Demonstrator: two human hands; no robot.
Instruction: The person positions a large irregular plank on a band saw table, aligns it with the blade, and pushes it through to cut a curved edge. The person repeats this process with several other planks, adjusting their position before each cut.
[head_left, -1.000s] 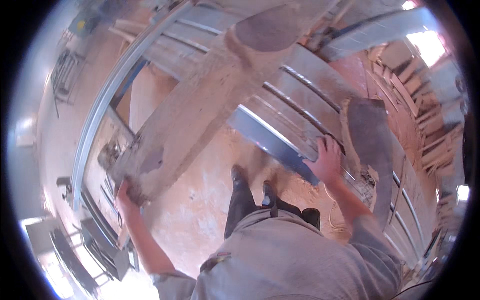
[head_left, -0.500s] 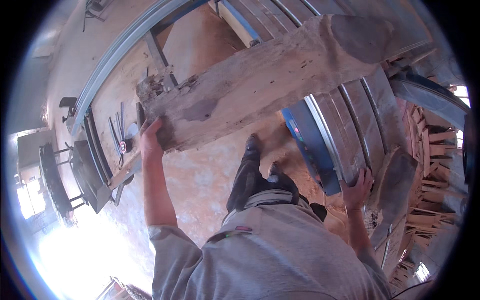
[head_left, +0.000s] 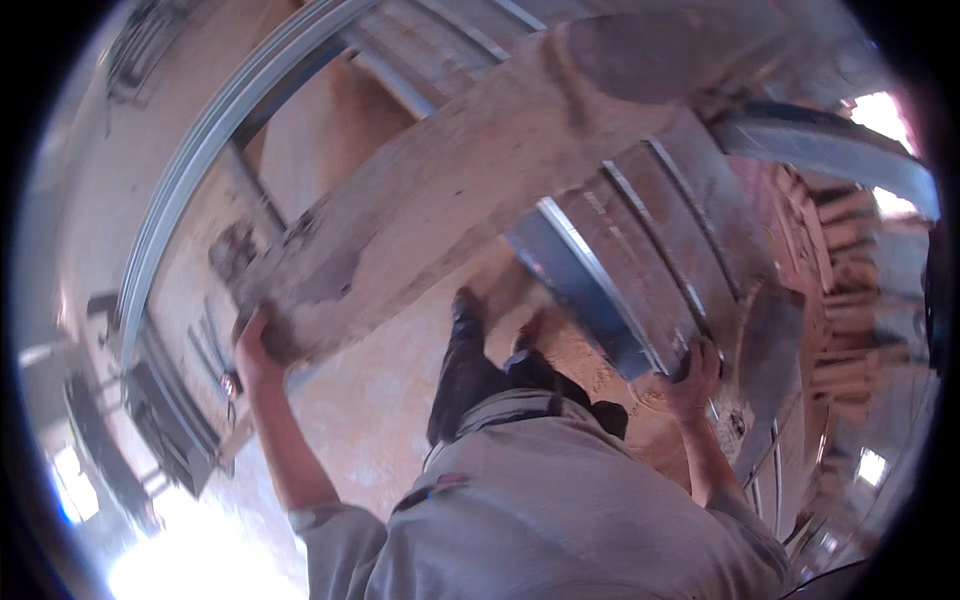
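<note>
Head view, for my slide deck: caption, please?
Left hand at the end of a rough timber, right hand at the edge of a railed table.

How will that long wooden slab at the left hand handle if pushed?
Probably heavy and stiff: the wooden slab is long and thick. Unlikely to roll, given its broad, flattish face. Its left end reaches past the metal table, so it might tip if pressed there.
</note>
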